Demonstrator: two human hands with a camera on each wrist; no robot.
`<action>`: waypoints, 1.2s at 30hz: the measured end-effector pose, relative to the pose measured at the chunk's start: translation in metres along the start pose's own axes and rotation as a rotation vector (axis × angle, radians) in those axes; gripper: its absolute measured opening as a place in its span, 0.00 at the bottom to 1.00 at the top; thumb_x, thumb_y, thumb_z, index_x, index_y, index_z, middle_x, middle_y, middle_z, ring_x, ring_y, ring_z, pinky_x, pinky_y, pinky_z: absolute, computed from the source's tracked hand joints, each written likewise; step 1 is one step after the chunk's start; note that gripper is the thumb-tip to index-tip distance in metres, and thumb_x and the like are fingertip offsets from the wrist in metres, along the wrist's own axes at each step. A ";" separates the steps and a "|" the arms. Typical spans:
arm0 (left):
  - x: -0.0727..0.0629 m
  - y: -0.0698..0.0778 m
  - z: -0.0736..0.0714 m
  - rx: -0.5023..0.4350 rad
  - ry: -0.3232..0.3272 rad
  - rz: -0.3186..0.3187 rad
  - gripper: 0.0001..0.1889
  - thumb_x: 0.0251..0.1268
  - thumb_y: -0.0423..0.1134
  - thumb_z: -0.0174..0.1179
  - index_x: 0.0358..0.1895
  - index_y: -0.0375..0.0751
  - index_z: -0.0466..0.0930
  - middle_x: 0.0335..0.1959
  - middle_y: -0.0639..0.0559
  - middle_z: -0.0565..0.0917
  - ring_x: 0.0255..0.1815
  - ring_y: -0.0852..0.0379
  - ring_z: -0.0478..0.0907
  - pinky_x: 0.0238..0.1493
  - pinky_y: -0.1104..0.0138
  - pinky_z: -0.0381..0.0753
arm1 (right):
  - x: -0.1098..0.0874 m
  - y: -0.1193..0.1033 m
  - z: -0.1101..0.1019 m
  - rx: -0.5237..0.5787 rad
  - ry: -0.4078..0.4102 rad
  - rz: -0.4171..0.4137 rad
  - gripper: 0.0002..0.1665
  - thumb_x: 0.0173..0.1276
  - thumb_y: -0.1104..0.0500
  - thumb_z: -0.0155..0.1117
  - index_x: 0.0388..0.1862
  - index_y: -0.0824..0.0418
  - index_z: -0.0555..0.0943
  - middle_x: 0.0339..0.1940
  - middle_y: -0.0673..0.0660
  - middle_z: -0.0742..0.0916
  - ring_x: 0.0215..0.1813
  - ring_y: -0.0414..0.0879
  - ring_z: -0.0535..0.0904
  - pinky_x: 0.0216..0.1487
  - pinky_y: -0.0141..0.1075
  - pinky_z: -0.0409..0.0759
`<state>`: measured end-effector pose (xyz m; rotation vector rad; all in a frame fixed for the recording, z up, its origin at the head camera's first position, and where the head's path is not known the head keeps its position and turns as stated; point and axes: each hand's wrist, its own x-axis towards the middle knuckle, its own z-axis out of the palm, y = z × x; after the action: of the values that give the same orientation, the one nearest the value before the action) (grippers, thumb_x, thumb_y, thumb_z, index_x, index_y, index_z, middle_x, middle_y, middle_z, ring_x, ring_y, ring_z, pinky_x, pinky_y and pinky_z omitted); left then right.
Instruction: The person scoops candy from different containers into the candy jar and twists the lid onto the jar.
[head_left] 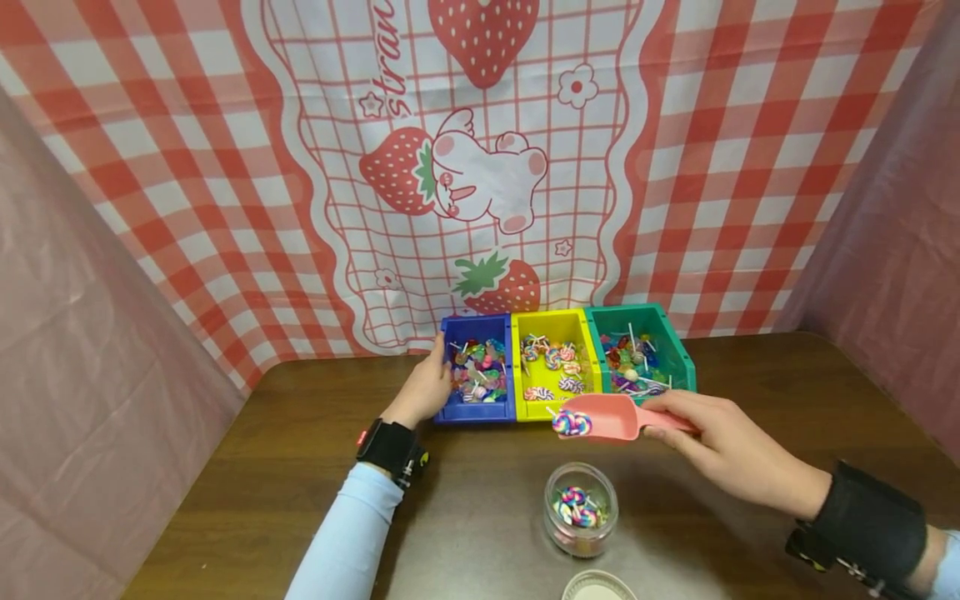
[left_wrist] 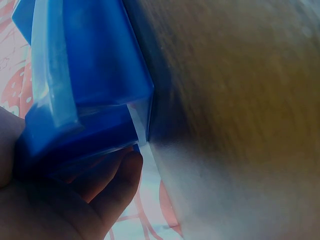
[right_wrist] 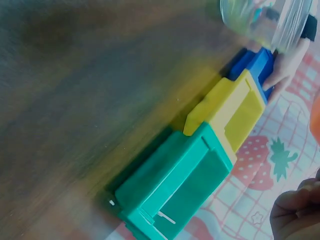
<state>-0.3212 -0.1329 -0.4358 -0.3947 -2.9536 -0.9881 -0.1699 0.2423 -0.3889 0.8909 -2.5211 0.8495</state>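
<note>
Pink plastic fills the right hand [head_left: 731, 454]: its fingers curl round the handle of a scoop [head_left: 611, 417], pinching it from above and below, and the scoop's mouth carries one swirled lollipop [head_left: 572, 423], its stick pointing up and left over the yellow bin's front edge. The scoop hangs in the air in front of the bins and above and behind a jar [head_left: 581, 508], so the step in hand looks like carrying a scooped sweet from bin to jar; by my judgement the next move calls for bringing the scoop's lip over the jar's open mouth and tipping it gently, so the lollipop slides in rather than catching the rim or dropping on the bench [head_left: 262, 467]. The left hand [head_left: 423, 390] rests against the left wall of the blue bin [head_left: 480, 367], fingers fairly straight and lying along the plastic, seemingly steadying the row; the left wrist view shows the palm and a finger under the bin's corner. The blue bin holds a jumble of mixed bright candies. The yellow bin [head_left: 555, 362], touching it on the right, holds several swirled lollipops with bare floor between them. The green bin [head_left: 637, 354], last in the row, holds darker mixed sweets with white sticks. The clear jar stands apart from the bins, nearer the person, with a few swirled lollipops at its bottom. A white lid [head_left: 597, 586] lies just in front of it at the frame's edge.
</note>
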 end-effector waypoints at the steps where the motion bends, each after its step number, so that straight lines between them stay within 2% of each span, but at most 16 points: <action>1: 0.000 0.000 0.000 0.000 -0.001 -0.003 0.32 0.81 0.35 0.40 0.80 0.33 0.39 0.65 0.29 0.73 0.48 0.46 0.79 0.49 0.53 0.74 | -0.003 -0.003 -0.001 0.010 -0.012 -0.009 0.19 0.62 0.63 0.74 0.49 0.45 0.83 0.39 0.37 0.82 0.35 0.34 0.74 0.34 0.29 0.74; 3: 0.000 -0.001 0.000 -0.002 0.004 -0.006 0.32 0.81 0.35 0.41 0.80 0.34 0.39 0.64 0.29 0.74 0.45 0.45 0.80 0.48 0.53 0.74 | -0.007 -0.007 -0.003 0.045 -0.046 -0.030 0.20 0.62 0.62 0.74 0.50 0.44 0.82 0.38 0.36 0.82 0.35 0.33 0.74 0.33 0.29 0.74; 6: -0.001 -0.001 0.000 -0.004 0.012 -0.005 0.32 0.81 0.35 0.41 0.80 0.34 0.39 0.64 0.30 0.74 0.47 0.46 0.79 0.50 0.53 0.74 | -0.012 -0.012 -0.004 0.085 -0.093 -0.074 0.19 0.63 0.62 0.73 0.51 0.43 0.81 0.38 0.36 0.82 0.36 0.33 0.75 0.33 0.29 0.75; 9: -0.001 -0.001 0.001 -0.012 0.007 -0.008 0.33 0.80 0.35 0.41 0.80 0.34 0.39 0.66 0.30 0.72 0.44 0.46 0.79 0.48 0.54 0.75 | -0.017 -0.014 -0.004 0.105 -0.133 -0.106 0.18 0.65 0.61 0.71 0.51 0.43 0.81 0.38 0.37 0.83 0.37 0.33 0.75 0.34 0.29 0.76; 11: -0.001 -0.001 0.002 -0.026 -0.007 -0.018 0.33 0.81 0.35 0.41 0.81 0.35 0.38 0.65 0.30 0.73 0.39 0.47 0.79 0.44 0.54 0.75 | -0.020 -0.013 -0.005 0.102 -0.154 -0.121 0.17 0.67 0.60 0.70 0.51 0.42 0.81 0.38 0.36 0.83 0.37 0.32 0.75 0.34 0.28 0.76; 13: -0.001 -0.001 0.003 -0.031 -0.017 -0.023 0.33 0.81 0.35 0.40 0.81 0.35 0.37 0.65 0.30 0.72 0.36 0.48 0.79 0.42 0.55 0.74 | -0.022 -0.013 -0.005 0.087 -0.171 -0.135 0.16 0.67 0.59 0.70 0.50 0.42 0.80 0.39 0.36 0.82 0.38 0.32 0.75 0.35 0.28 0.76; 19: -0.001 0.000 0.003 -0.013 0.007 -0.010 0.33 0.80 0.34 0.41 0.80 0.33 0.39 0.70 0.31 0.68 0.41 0.47 0.78 0.45 0.55 0.74 | -0.022 -0.013 -0.008 -0.008 -0.188 -0.179 0.13 0.67 0.56 0.70 0.49 0.42 0.82 0.39 0.33 0.81 0.39 0.30 0.74 0.38 0.28 0.75; 25: -0.001 0.000 0.003 0.001 0.023 0.000 0.33 0.80 0.34 0.42 0.80 0.33 0.40 0.65 0.31 0.74 0.37 0.47 0.79 0.40 0.56 0.76 | -0.016 -0.020 -0.011 -0.065 -0.195 -0.226 0.13 0.66 0.55 0.72 0.46 0.41 0.82 0.37 0.30 0.78 0.37 0.28 0.72 0.36 0.25 0.73; 31: 0.000 0.000 0.003 -0.018 -0.005 -0.008 0.33 0.80 0.34 0.41 0.80 0.34 0.38 0.70 0.30 0.68 0.46 0.47 0.79 0.49 0.54 0.74 | -0.012 -0.023 -0.014 -0.094 -0.210 -0.239 0.15 0.62 0.57 0.75 0.45 0.42 0.83 0.35 0.31 0.77 0.35 0.28 0.70 0.34 0.25 0.72; 36: 0.000 0.001 0.003 -0.022 -0.013 -0.014 0.33 0.81 0.34 0.40 0.80 0.34 0.38 0.70 0.30 0.67 0.46 0.46 0.79 0.48 0.54 0.74 | -0.007 -0.025 -0.017 -0.132 -0.235 -0.241 0.14 0.62 0.54 0.75 0.45 0.41 0.83 0.34 0.30 0.75 0.34 0.28 0.69 0.33 0.26 0.70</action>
<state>-0.3208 -0.1305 -0.4373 -0.3828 -2.9639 -1.0248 -0.1461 0.2406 -0.3687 1.2816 -2.5554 0.5234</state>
